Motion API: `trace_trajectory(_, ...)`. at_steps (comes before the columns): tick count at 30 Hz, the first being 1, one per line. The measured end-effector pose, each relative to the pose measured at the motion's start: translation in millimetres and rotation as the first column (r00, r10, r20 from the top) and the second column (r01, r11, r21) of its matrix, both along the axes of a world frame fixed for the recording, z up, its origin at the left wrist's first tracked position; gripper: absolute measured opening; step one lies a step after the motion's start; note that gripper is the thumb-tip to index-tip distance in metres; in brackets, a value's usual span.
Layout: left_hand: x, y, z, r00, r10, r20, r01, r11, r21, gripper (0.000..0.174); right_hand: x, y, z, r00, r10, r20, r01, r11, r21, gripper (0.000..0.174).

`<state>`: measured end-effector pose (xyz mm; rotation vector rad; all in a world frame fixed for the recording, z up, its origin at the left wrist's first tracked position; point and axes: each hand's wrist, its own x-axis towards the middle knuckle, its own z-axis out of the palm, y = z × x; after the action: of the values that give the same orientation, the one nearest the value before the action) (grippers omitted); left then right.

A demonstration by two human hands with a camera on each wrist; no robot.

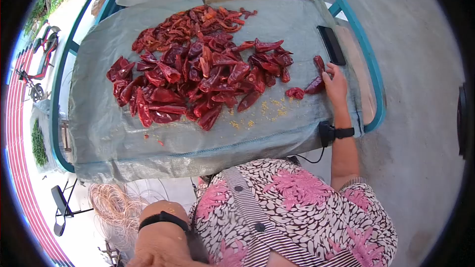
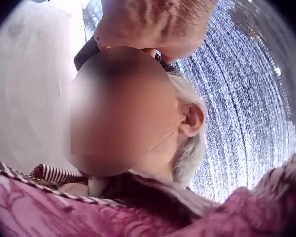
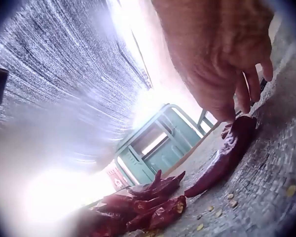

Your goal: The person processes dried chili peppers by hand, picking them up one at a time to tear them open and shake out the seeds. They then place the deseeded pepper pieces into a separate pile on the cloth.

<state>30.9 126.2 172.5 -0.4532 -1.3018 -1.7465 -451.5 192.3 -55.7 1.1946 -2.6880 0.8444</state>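
Note dark red pepper [image 1: 315, 85] just left of right hand [image 1: 336, 84], close by relaxed, ungripping fingers [image 3: 243, 96]; cannot tell if touching. See pepper heap [image 1: 213, 79] farther left, phone [image 1: 331, 45] just far of fingertips. Cannot tell finger state on left hand [image 2: 155, 24].

Right arm [image 1: 345, 163] stretching out in front, right hand [image 3: 217, 54] hanging low, fingers [image 3: 242, 94] pointing down, slightly apart! And look at the left arm [image 1: 163, 209], folded upward, left hand [image 2: 155, 24] raised at the head [image 2: 190, 150], fingertips hidden from us!
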Motion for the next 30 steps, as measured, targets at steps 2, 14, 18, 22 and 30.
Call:
trace_trajectory(2,2,-1,1,1.000,-0.016,0.001,0.016,1.000,0.013,0.020,-5,-1,-13,0.999,0.017,-0.029,-0.017,1.000,0.013,0.040)
trace_trajectory(14,13,-8,4,0.996,-0.087,-0.004,0.087,0.994,0.066,0.014,-11,-7,-16,0.973,-0.008,0.232,0.052,0.981,-0.186,0.031)
trace_trajectory(18,13,-10,6,0.997,-0.082,0.000,0.081,0.992,0.091,0.012,20,24,1,0.912,0.081,0.402,-0.035,0.992,-0.121,0.025)
trace_trajectory(22,13,-10,9,0.996,-0.092,-0.006,0.093,0.990,0.103,0.010,22,21,5,0.905,0.114,0.411,-0.104,0.994,-0.046,0.020)
trace_trajectory(30,12,-14,5,0.996,-0.085,-0.010,0.086,0.990,0.112,0.011,49,18,30,0.812,0.214,0.543,-0.127,0.973,-0.193,0.012)
